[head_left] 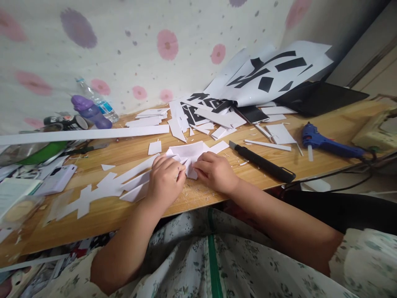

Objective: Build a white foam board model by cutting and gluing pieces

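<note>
A folded white paper piece (187,150) with a raised back wall lies near the table's front edge, between my hands. My left hand (166,176) is closed, its thumb and fingers pinching the left part of this piece. On the other side my right hand (215,171) pinches a small upright flap of it. Long white strips (136,182) extend leftward from under my left hand. A black utility knife (262,161) rests to the right of my right hand, its blade end pointing toward the paper. The fingertips partly hide where each hand grips.
A blue glue gun (325,142) lies at the right with its cord. White offcuts (217,118) and printed sheets (266,70) pile up at the back. A purple bottle (91,111), a clear water bottle (99,99) and a phone (56,180) are at the left.
</note>
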Demonstrator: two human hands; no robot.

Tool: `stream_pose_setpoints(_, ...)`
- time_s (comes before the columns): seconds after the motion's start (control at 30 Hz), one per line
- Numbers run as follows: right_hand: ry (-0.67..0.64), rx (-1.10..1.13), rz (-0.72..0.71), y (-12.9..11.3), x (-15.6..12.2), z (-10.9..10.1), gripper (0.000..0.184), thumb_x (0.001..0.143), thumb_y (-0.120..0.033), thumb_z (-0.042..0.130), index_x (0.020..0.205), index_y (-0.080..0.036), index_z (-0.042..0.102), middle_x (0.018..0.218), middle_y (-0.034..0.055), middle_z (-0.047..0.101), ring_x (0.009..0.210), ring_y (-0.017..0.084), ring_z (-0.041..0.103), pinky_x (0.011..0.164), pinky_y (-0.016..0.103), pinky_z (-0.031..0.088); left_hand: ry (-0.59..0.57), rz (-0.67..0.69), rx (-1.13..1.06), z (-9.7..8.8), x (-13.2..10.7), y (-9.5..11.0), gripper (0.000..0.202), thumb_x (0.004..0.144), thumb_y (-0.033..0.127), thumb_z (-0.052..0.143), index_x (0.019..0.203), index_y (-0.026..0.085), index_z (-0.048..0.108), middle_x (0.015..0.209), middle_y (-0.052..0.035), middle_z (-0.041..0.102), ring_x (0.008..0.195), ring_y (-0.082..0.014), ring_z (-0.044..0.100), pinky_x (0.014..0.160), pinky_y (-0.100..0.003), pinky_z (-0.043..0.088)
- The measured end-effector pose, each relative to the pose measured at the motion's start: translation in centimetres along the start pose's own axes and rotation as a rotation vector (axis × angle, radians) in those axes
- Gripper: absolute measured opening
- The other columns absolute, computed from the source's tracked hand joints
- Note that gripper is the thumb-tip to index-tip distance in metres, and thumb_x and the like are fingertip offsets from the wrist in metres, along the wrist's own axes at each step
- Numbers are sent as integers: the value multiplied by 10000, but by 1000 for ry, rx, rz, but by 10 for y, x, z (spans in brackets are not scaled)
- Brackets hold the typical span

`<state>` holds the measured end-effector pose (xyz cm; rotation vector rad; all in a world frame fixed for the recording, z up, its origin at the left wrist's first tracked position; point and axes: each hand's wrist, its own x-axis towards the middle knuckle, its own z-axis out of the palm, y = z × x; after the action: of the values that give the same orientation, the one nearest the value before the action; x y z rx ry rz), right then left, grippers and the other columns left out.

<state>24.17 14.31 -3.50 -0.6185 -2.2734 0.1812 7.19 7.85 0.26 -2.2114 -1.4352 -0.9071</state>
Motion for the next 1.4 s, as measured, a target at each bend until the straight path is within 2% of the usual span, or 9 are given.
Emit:
stream_pose_setpoints(0.23,20,-21,-22,0,-1,0,230,861,-209,497,984,-170,687,842,87,641,749,182,560,652,294,435,0,-8,8,0,-1,0,211,807,111,534,620,207,509,624,-4,601,661,-169,552,891,-407,466)
stream_pose_setpoints(0.53,93,-37,-46,-1,-1,-1,248,875,-198,478,996,-138,686,801,86,647,700,169,558,619,282,434,1,-26,27,1,-1,1,217,789,100,542,601,200,501,612,-2,601,654,-170,557,913,-425,455)
stream_pose_setpoints(0.83,78,-35,-68,0,-2,0,249,887,-193,472,1020,-139,676,807,83,648,713,165,557,639,286,442,-44,-64,36,0,-1,1,216,784,98,534,599,204,501,622,12,599,670,-164,557,942,-420,427)
stream_pose_setpoints(1.4,58,-69,-79,0,-1,0,275,897,-202,451,1028,-125,680,797,88,642,706,169,545,614,280,425,-76,-53,-32,-2,0,-4,200,800,111,545,621,201,545,653,2,616,685,-167,561,866,-379,448)
